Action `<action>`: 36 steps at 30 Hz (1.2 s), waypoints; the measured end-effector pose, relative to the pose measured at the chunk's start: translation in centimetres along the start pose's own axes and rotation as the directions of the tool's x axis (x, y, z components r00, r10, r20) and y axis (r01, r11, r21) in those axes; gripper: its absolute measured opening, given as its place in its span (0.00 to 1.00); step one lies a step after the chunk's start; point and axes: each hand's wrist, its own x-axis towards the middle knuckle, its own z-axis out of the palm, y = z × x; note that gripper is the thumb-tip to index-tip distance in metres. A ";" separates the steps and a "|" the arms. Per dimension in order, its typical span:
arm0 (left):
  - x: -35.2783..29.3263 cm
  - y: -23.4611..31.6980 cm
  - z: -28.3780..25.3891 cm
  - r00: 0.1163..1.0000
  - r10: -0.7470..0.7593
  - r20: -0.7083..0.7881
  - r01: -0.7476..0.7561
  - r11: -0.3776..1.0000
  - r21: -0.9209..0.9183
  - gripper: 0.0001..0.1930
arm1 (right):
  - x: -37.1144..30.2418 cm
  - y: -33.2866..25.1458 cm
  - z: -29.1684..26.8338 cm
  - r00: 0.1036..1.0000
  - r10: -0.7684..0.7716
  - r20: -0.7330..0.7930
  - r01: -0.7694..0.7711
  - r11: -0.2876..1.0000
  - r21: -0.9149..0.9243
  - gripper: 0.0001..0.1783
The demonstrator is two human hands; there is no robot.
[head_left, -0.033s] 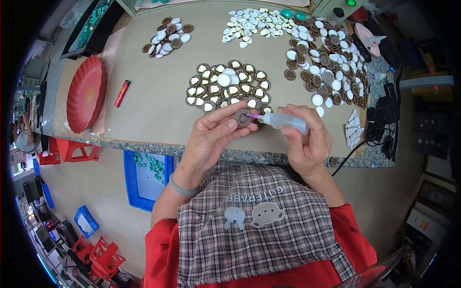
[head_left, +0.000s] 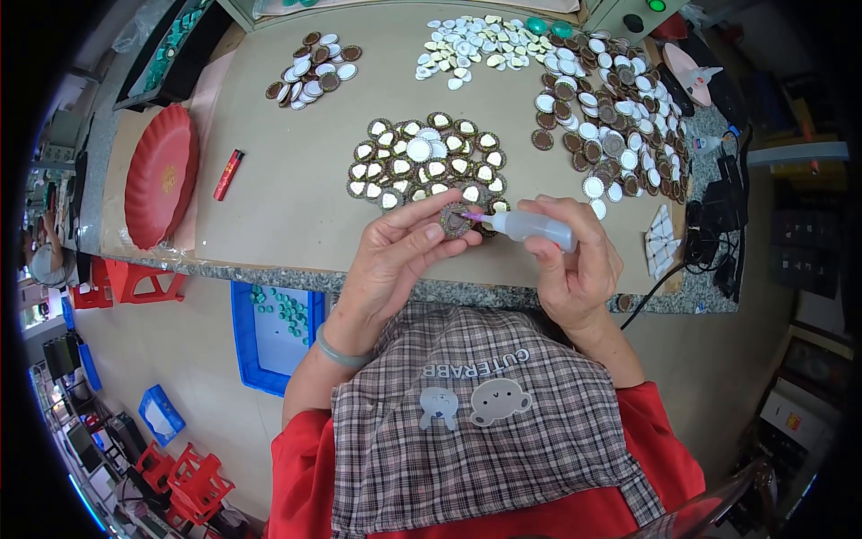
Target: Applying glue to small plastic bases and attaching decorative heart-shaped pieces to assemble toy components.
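Between its thumb and fingers my left hand (head_left: pixel 400 247) pinches a round brown disc (head_left: pixel 455 221) with a ruffled edge. A translucent white squeeze bottle (head_left: pixel 532 229) with a pinkish-purple nozzle is gripped in my right hand (head_left: pixel 579 265). Its nozzle tip meets the disc's face or sits just over it. Just beyond my hands lies a cluster of ruffled brown discs (head_left: pixel 366 151), most with a shiny pale gold piece in the middle. A few white discs (head_left: pixel 419 149) rest on top of that cluster, and my fingers hide part of its near edge.
Loose white and brown discs (head_left: pixel 620 126) spread over the right side; a smaller pile (head_left: pixel 310 76) lies far left. Small white and pale gold pieces (head_left: pixel 476 45) lie at the back. A red fluted dish (head_left: pixel 162 175) and red tube (head_left: pixel 229 175) are left. A blue bin (head_left: pixel 256 368) stands below the table.
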 end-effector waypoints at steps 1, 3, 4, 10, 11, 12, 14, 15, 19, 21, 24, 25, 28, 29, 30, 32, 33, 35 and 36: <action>0.0 0.0 0.0 1.000 0.000 -0.002 0.000 1.000 -0.004 0.19 | 0.0 0.0 0.0 1.000 0.000 0.000 0.000 1.000 0.000 0.18; 0.0 0.1 0.0 1.000 0.000 -0.005 0.000 1.000 -0.008 0.19 | -0.2 0.1 0.0 0.999 -0.049 0.001 0.049 0.998 -0.027 0.19; 0.0 0.1 0.0 1.000 0.006 -0.013 -0.006 1.000 0.001 0.19 | -0.2 0.2 0.0 0.999 -0.050 0.001 0.050 0.998 -0.027 0.19; 0.0 0.0 -0.3 0.999 0.041 -0.032 -0.040 0.998 0.045 0.19 | -0.1 0.2 -0.2 0.994 -0.096 0.046 0.100 0.992 -0.076 0.21; 0.0 0.0 -0.3 0.998 0.055 -0.034 -0.053 0.997 0.059 0.19 | 0.0 0.1 -0.3 0.994 -0.089 0.061 0.094 0.993 -0.075 0.21; 0.1 0.0 -0.3 0.998 0.055 -0.034 -0.053 0.997 0.059 0.19 | 0.0 0.0 -0.3 0.994 -0.082 0.076 0.088 0.993 -0.075 0.21; 0.2 -0.2 -0.3 0.997 0.072 -0.037 -0.070 0.996 0.062 0.19 | -0.1 -0.2 -0.3 0.994 -0.069 0.084 0.074 0.995 -0.061 0.21; 0.2 -0.2 -0.3 0.997 0.072 -0.038 -0.070 0.996 0.062 0.19 | -0.1 -0.3 -0.2 0.994 -0.056 0.092 0.061 0.997 -0.048 0.21; 0.2 -0.3 -0.5 0.996 0.068 -0.055 -0.065 0.996 0.058 0.19 | -0.3 0.1 0.2 0.997 -0.043 0.058 0.043 0.999 0.002 0.20; 0.2 -0.2 -0.5 0.997 0.065 -0.051 -0.063 0.997 0.046 0.19 | -0.4 0.3 0.1 0.995 0.082 0.056 -0.085 0.995 0.048 0.18; 0.2 0.1 -0.7 0.999 0.034 -0.029 -0.035 0.999 -0.024 0.19 | -0.3 0.3 0.0 0.866 0.498 0.055 -0.465 0.758 0.457 0.15; 0.2 0.1 -0.8 1.000 0.027 -0.006 -0.027 0.998 -0.051 0.20 | -0.1 0.9 0.0 0.823 0.561 0.086 -0.516 0.678 0.523 0.15; 0.2 0.0 -1.3 0.999 0.020 0.044 -0.016 0.995 -0.096 0.20 | 0.7 2.4 0.3 0.744 0.643 0.183 -0.553 0.438 0.709 0.14; 0.2 0.0 -1.5 0.998 0.018 0.067 -0.010 0.993 -0.114 0.21 | 0.9 2.6 0.4 0.726 0.652 0.219 -0.562 0.378 0.736 0.17; 0.2 0.0 -1.6 0.997 0.024 0.074 -0.016 0.993 -0.113 0.21 | 1.2 3.0 0.5 0.732 0.647 0.214 -0.556 0.385 0.736 0.17; 0.1 0.0 -1.8 0.998 0.016 0.060 -0.010 0.995 -0.102 0.21 | 1.5 3.9 0.9 0.646 0.674 0.358 -0.669 0.274 0.691 0.19; 0.0 0.1 -1.9 0.999 0.005 0.047 0.000 0.995 -0.104 0.21 | 1.7 4.5 0.9 0.611 0.669 0.422 -0.721 0.250 0.647 0.21; -0.1 0.3 -2.0 0.998 0.015 0.053 -0.009 0.994 -0.107 0.21 | 2.8 5.4 1.4 0.609 0.651 0.452 -0.757 0.309 0.575 0.20; -0.2 0.4 -2.1 0.999 0.013 0.049 -0.007 0.994 -0.111 0.21 | 3.3 5.7 1.7 0.592 0.643 0.486 -0.792 0.352 0.498 0.18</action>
